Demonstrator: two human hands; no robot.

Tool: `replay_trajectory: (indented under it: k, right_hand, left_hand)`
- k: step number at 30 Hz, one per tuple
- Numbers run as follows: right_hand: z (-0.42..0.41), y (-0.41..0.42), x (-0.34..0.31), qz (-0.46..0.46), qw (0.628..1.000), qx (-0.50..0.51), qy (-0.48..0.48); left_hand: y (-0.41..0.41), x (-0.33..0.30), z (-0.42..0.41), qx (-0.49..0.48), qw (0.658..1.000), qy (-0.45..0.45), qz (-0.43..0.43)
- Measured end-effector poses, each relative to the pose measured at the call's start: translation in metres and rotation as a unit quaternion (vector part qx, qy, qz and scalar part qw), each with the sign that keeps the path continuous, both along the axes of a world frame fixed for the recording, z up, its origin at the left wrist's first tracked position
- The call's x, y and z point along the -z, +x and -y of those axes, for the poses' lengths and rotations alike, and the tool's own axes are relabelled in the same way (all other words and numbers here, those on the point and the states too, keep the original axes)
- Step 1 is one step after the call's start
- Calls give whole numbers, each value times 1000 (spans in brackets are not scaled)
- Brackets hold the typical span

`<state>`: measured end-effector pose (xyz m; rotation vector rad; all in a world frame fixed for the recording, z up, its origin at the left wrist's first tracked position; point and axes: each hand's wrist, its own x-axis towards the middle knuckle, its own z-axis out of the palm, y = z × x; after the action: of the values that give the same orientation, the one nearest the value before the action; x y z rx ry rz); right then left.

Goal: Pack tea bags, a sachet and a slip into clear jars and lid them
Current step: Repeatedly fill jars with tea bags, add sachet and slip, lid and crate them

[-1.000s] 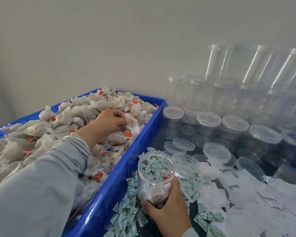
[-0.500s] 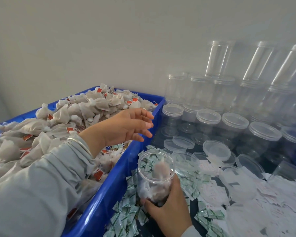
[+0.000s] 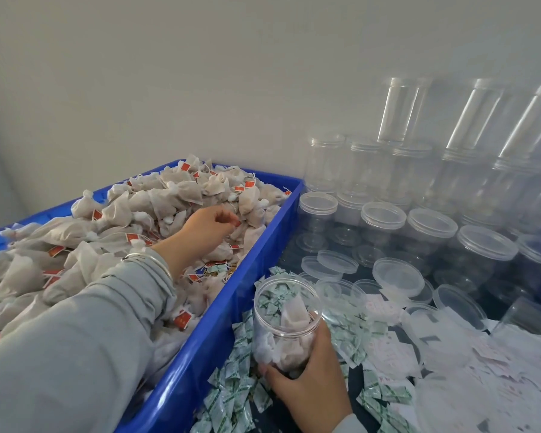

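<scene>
The right hand wraps its curled fingers and thumb round the lower part of one open clear jar, held upright just beside the blue crate. Inside the jar sit a few tea bags, maybe three or four; the exact number is hard to make out through the plastic.

The left hand reaches into the crate, fingertips drawn together in a pinch down among the tea bags; whether they have actually closed on a bag or its string I cannot tell. A silver bangle circles that wrist above a grey sleeve. The crate is heaped with tea bags, far too many to count, many with small red tags.

Under and around the jar lies a loose scatter of green-and-white sachets, dozens of them. To the right is a spread of white paper slips, also uncountable. Several loose clear lids lie between the slips and the stock of empty jars; I count about six lids clearly. Behind, the empty jars stand in rows and stacks against the wall, well over a dozen, some lidded
</scene>
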<state>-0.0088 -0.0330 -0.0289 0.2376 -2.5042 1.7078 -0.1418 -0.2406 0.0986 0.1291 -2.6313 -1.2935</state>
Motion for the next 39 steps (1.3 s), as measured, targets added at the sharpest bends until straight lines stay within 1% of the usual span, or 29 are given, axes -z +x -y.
replay_trajectory:
  k: [2, 5, 7, 9, 10, 13, 14, 19, 22, 25, 29, 33, 36, 39]
  right_hand:
    - [-1, 0, 1, 2, 1000, -4, -5]
    - [0, -1, 1, 3, 1000, -6, -8]
    - [1, -1, 2, 3, 1000, -3, -14]
    - [1, -1, 2, 5, 1000, -1, -18]
    - [1, -1, 2, 7, 1000, -2, -17]
    - [0, -2, 2, 10, 1000, -10, -25]
    - [0, -2, 1, 9, 1000, -11, -27]
    - [-1, -2, 1, 7, 1000, -10, -29]
    - [-1, -1, 2, 0, 1000, -10, -26]
    - [-1, -1, 0, -3, 1000, -11, -29]
    - [-2, -1, -1, -12, 1000, -9, -22]
    - [-2, 0, -3, -15, 1000, -9, -17]
    - [-2, 1, -5, -16, 1000, -4, -12]
    - [-2, 1, -4, -5, 1000, -9, 2]
  left_hand:
    - [-3, 10, 3, -2, 997, -78, 26]
    - [-6, 22, -4, 48, 984, -163, 59]
    - [-8, 28, -13, 91, 972, -202, 81]
    - [-9, 32, -21, 123, 964, -209, 113]
    - [-9, 33, -24, 134, 963, -198, 125]
    - [-7, 34, -31, 142, 972, -118, 142]
    - [-6, 34, -32, 144, 973, -110, 145]
    - [-6, 36, -30, 135, 975, -93, 149]
    - [-6, 32, -28, 133, 973, -119, 144]
    - [-9, 27, -27, 105, 981, -106, 128]
    - [-11, 22, -23, 40, 993, -10, 108]
    - [-9, 13, -18, -6, 997, 56, 51]
    - [-6, 6, -12, -11, 991, 134, 16]
    - [0, -7, -10, 16, 973, 230, 5]
